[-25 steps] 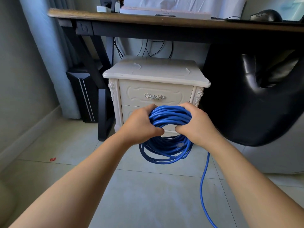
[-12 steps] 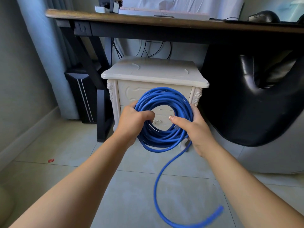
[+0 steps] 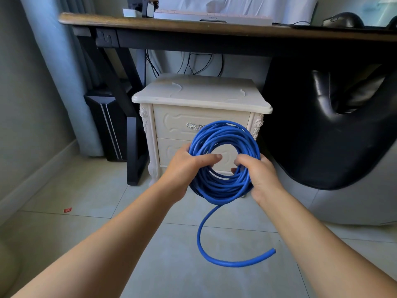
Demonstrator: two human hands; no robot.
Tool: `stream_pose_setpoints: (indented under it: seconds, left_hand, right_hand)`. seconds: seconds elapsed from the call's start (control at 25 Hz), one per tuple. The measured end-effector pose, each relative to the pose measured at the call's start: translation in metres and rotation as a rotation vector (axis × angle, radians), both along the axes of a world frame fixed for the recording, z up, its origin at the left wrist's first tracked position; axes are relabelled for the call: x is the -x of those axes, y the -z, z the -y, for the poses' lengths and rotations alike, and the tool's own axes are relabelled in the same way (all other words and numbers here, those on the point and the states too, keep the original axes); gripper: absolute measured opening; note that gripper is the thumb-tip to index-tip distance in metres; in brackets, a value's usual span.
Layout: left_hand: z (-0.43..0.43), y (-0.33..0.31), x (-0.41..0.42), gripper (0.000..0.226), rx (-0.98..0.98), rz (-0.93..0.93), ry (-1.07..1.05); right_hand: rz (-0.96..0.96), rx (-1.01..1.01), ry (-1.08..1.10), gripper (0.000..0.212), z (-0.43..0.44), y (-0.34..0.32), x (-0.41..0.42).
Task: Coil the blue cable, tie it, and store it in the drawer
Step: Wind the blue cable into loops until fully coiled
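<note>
The blue cable (image 3: 223, 134) is wound into a round coil held upright in front of a cream nightstand (image 3: 199, 97). My left hand (image 3: 184, 168) grips the coil's left side, thumb reaching through the middle. My right hand (image 3: 257, 177) grips its lower right side with fingers curled round the strands. A loose tail of the cable (image 3: 202, 239) hangs from the coil's bottom and curves right to a free end above the floor. The nightstand's top drawer (image 3: 171, 123), with a silver handle (image 3: 194, 126), is closed; the lower drawer is partly hidden behind the coil.
A wooden desk (image 3: 193, 29) with a black frame spans above the nightstand. A black computer tower (image 3: 105, 125) stands to the left by a curtain. A black chair (image 3: 335, 130) fills the right side. Pale tiles cover the floor, with a small red scrap (image 3: 67, 210).
The coil went from folded over between both hands to upright and round. The long tail trailing off the floor has been drawn in to a short hanging end, and my right hand closed round the coil.
</note>
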State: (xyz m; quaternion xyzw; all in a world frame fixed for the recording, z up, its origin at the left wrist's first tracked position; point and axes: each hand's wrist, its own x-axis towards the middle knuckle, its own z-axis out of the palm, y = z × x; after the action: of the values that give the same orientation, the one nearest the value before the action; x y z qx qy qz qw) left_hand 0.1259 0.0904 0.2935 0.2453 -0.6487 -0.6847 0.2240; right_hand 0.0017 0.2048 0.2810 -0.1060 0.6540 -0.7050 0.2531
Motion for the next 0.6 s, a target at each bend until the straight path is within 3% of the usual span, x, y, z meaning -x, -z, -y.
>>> stream_pose_setpoints:
  seconds: [0.2, 0.44, 0.52, 0.6]
  left_hand:
    - [0.007, 0.004, 0.0, 0.066, -0.051, -0.015, 0.202]
    - [0.021, 0.013, -0.009, 0.044, -0.202, -0.064, 0.386]
    - [0.024, 0.014, -0.01, 0.05, -0.185, -0.07, 0.416]
    - [0.023, 0.014, -0.012, 0.071, -0.069, -0.043, 0.441]
  right_hand:
    - [0.073, -0.004, 0.042, 0.02, -0.002, -0.002, 0.006]
    - [0.188, 0.016, 0.142, 0.017, -0.002, -0.003, 0.016]
    - [0.247, 0.032, 0.169, 0.017, -0.002, -0.003, 0.018]
    - [0.273, 0.054, 0.177, 0.012, -0.001, -0.004, 0.018]
